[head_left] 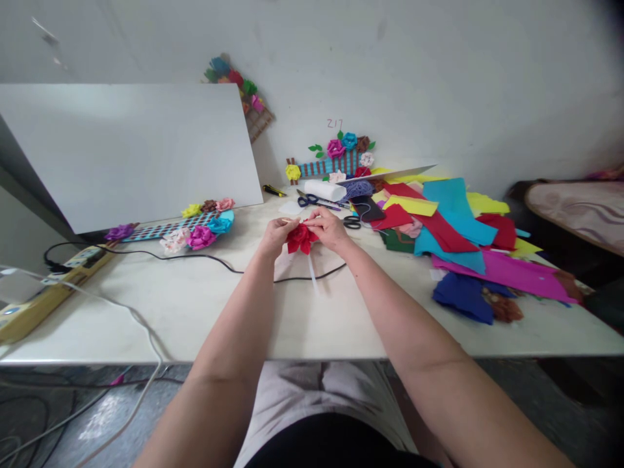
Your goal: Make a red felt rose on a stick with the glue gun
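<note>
Between my two hands, a little above the white table (234, 312), is a red paper flower (302, 242). My left hand (279, 235) pinches the flower's left side. My right hand (327, 229) has its fingertips closed on the upper right petals. Below the flower a thin whitish strip (312, 276) hangs down toward the tabletop; where it joins the flower is hidden. Just beyond my hands lie dark-handled scissors (308, 199), and a second black pair (351, 222) rests right beside my right hand.
Crepe paper sheets (455, 214) in many colours are heaped on the right. On the left lies a woven piece with paper flowers (199, 235), near a power strip (53, 292). A black cable (195, 255) crosses the table. A white board (131, 149) leans on the wall behind a yellow cutter (274, 190).
</note>
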Action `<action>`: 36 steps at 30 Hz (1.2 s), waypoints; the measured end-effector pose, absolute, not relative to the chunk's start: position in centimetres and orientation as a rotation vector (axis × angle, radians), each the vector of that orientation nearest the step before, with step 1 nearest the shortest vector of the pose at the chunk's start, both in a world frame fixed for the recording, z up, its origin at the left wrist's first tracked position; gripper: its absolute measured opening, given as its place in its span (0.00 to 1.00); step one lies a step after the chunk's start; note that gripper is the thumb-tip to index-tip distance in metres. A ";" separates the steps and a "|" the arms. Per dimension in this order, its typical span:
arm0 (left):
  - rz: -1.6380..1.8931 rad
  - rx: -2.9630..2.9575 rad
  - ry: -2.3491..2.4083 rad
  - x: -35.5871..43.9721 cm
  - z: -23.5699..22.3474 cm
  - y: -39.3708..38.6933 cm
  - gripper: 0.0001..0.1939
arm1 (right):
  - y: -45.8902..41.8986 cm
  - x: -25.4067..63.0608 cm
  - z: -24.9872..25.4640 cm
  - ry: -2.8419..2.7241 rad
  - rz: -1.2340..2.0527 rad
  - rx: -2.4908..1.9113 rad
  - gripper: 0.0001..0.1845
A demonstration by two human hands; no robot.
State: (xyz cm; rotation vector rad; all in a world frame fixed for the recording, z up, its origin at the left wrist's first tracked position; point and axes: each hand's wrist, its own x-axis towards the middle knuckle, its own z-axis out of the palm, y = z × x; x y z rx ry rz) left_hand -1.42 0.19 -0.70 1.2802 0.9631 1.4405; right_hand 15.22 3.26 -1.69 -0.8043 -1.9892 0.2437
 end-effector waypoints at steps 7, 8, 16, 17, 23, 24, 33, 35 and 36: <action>1.430 1.277 0.934 -1.6 -0.8 0.3 0.24 | 3.6 15.7 -1.4 -2.008 0.315 -0.802 0.13; 1.426 1.287 0.923 -1.6 -0.9 0.4 0.24 | 3.6 15.8 -1.4 -2.012 0.323 -0.798 0.13; 1.415 1.287 0.904 -1.8 -1.3 0.8 0.22 | 3.7 16.2 -1.4 -2.034 0.345 -0.825 0.12; 1.414 1.289 0.903 -1.9 -1.3 0.8 0.22 | 3.7 16.3 -1.4 -2.037 0.345 -0.831 0.12; 1.413 1.287 0.887 -2.0 -1.2 0.8 0.21 | 3.8 16.7 -1.2 -2.061 0.327 -0.842 0.13; 1.406 1.284 0.884 -2.1 -1.2 0.8 0.21 | 3.8 16.8 -1.1 -2.063 0.321 -0.857 0.13; 1.382 1.268 0.886 -2.1 -1.0 0.7 0.16 | 3.4 17.7 -0.7 -2.114 0.374 -0.881 0.17; 1.379 1.266 0.878 -2.1 -0.9 0.5 0.16 | 3.4 17.7 -0.7 -2.110 0.402 -0.868 0.18; 1.380 1.266 0.872 -2.1 -0.9 0.5 0.16 | 3.4 17.7 -0.8 -2.110 0.410 -0.855 0.18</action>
